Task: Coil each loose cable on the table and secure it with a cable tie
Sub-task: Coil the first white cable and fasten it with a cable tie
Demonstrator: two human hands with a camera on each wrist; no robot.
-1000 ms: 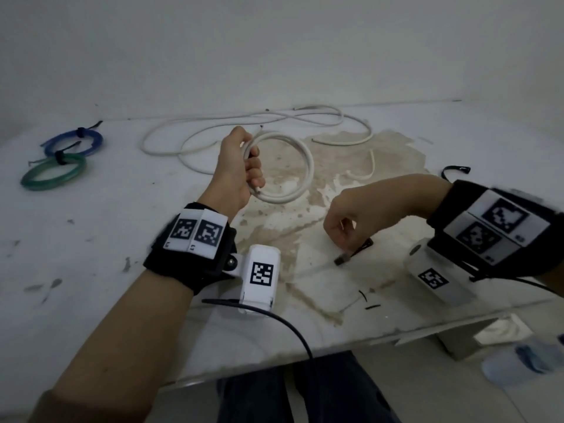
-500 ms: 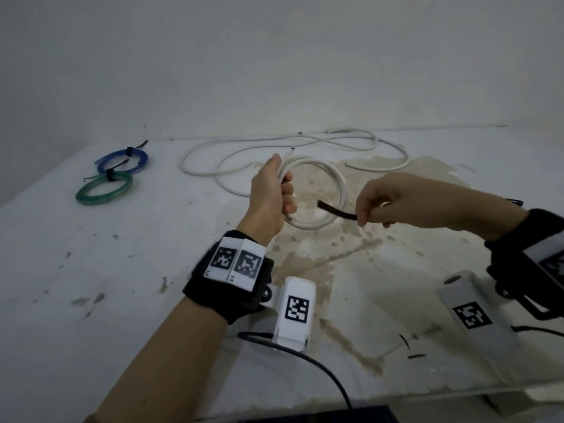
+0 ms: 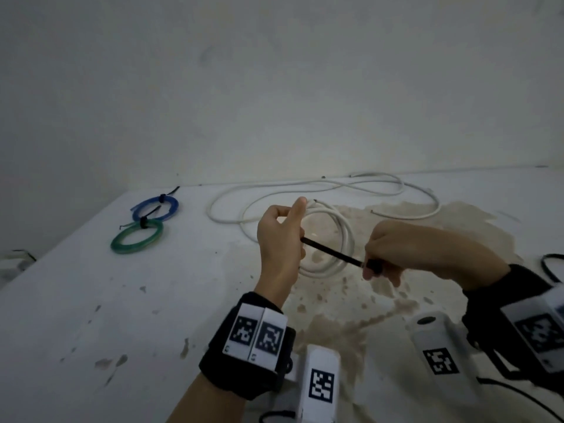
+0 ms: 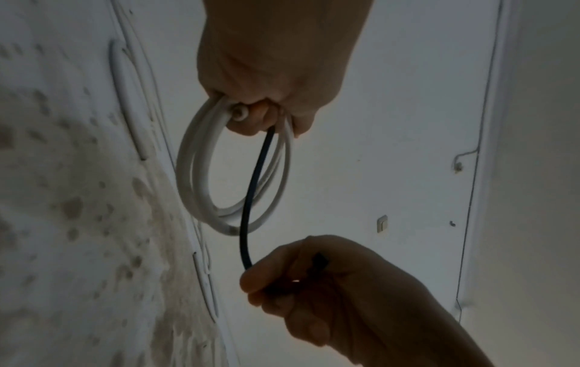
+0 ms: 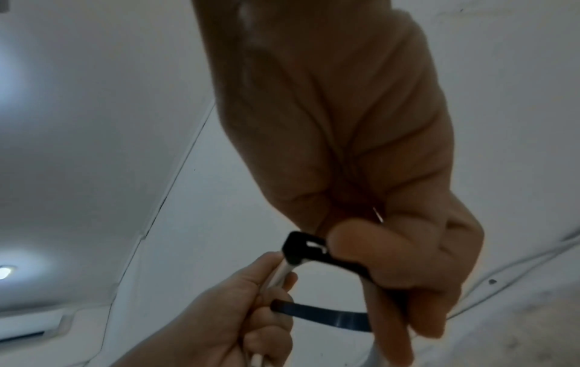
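My left hand [image 3: 282, 239] grips a white cable coil [image 3: 341, 239] and holds it upright above the table; the coil [image 4: 201, 178] hangs as a few loops below the fist [image 4: 270, 74]. A black cable tie [image 3: 332, 253] runs from the left fingers to my right hand [image 3: 406, 254], which pinches its head end. The tie's strap [image 4: 251, 193] passes through the coil. In the right wrist view the tie's head [image 5: 301, 247] sticks out beside the right thumb. A long loose white cable [image 3: 305, 190] lies at the back of the table.
A blue coil [image 3: 155, 207] and a green coil [image 3: 137, 239], each with a black tie, lie at the back left of the stained white table [image 3: 91, 315]. Another black tie [image 3: 552, 267] lies at the right edge. A wall stands behind.
My right hand lifted a black tie off the table, carried it up to the coil and pushed its tip in at the left fingers. The view has tilted upward.
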